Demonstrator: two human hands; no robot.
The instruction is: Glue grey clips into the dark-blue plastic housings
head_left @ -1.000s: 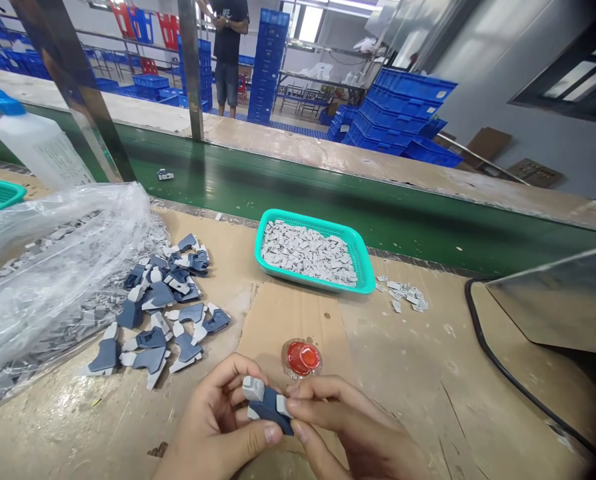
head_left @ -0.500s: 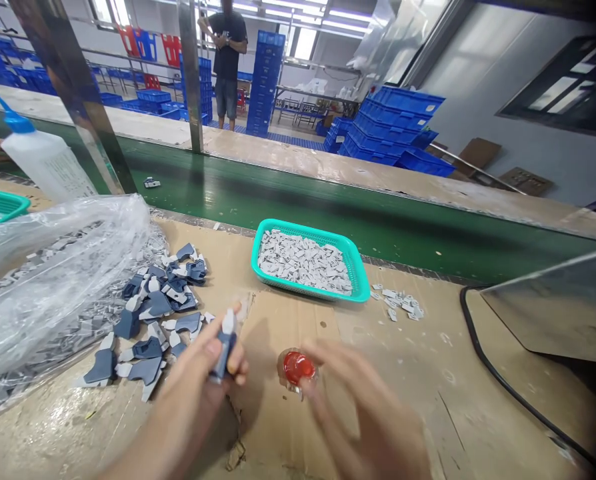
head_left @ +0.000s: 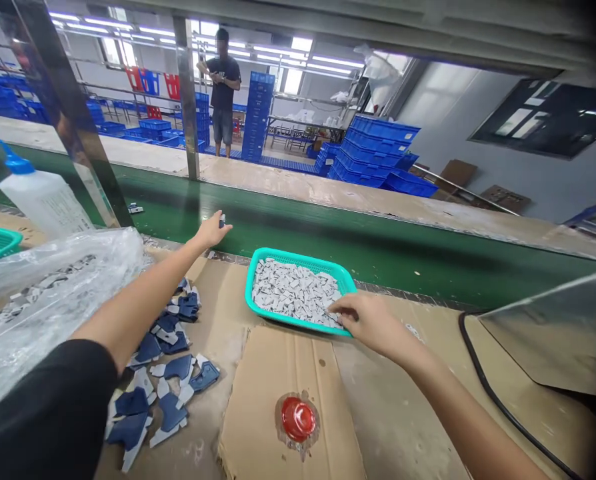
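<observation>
My left hand (head_left: 212, 231) is stretched far out over the green conveyor belt (head_left: 288, 230). Between its thumb and fingers sits a dark blue and grey plastic part (head_left: 222, 221), mostly hidden. At the right end of a turquoise basket (head_left: 252, 301), my right hand (head_left: 365, 317) has its fingertips pinched among small grey plastic pieces (head_left: 295, 290). A small red cup (head_left: 299, 420) of shiny liquid stands on a cardboard sheet (head_left: 268, 360) nearer to me. Left of it lies a loose pile of blue and grey parts (head_left: 171, 393), partly behind my left forearm.
A clear plastic bag (head_left: 78, 280) of grey pieces and a white bottle (head_left: 45, 200) with a blue nozzle stand at the left. A metal post (head_left: 191, 100) rises beyond the belt. A black cable (head_left: 483, 373) curves along the right. One person (head_left: 224, 93) stands far back.
My left hand has moved forward from the pile to the belt with the blue and grey part. My right hand has gone from the red cup to the basket. The view has tilted up.
</observation>
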